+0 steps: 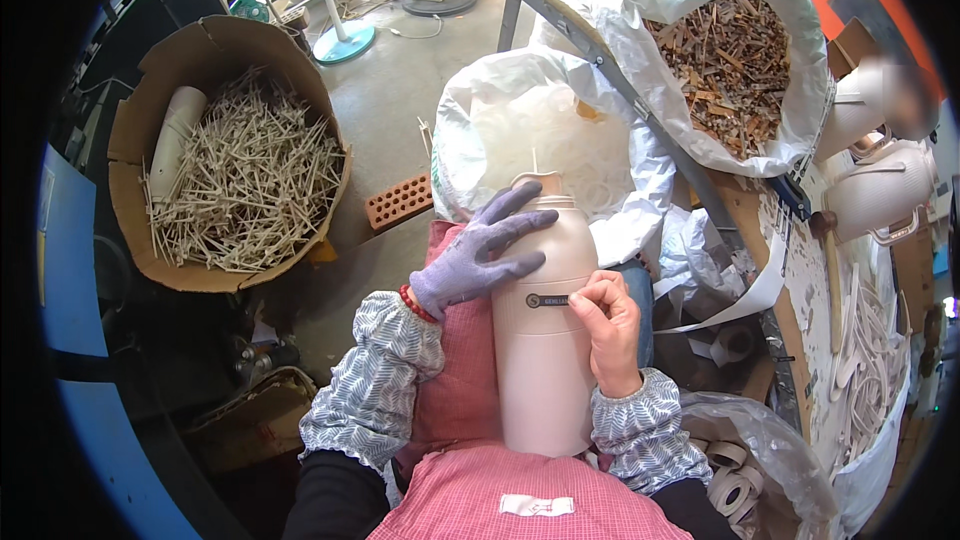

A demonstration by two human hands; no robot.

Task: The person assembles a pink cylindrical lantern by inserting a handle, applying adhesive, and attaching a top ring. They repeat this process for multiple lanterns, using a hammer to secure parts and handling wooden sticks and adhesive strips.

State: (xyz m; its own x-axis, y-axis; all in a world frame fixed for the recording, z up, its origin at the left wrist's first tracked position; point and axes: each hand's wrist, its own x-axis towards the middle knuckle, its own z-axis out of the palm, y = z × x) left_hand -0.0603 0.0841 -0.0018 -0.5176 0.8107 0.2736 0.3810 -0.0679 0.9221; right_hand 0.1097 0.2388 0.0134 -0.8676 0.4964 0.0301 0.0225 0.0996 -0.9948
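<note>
A pale pink vacuum jug body [545, 385] leans across my lap, its open neck pointing away from me. My left hand [485, 252], in a purple glove, is laid over the jug's shoulder with fingers spread around it, steadying it. On the front of the jug is a small dark oblong label [545, 300] with a round end at the left. My bare right hand [610, 325] is closed in a pinch, thumb and forefinger at the label's right end. The other fingers of that hand are curled in.
To the left stands a cardboard drum [125, 175] of thin beige plastic sprues. Ahead are a white sack [460, 125] of translucent pieces and a perforated brick [398, 202]. At right, a worktable [790, 280] carries a sack of brown scraps [725, 70] and a pink jug [880, 190].
</note>
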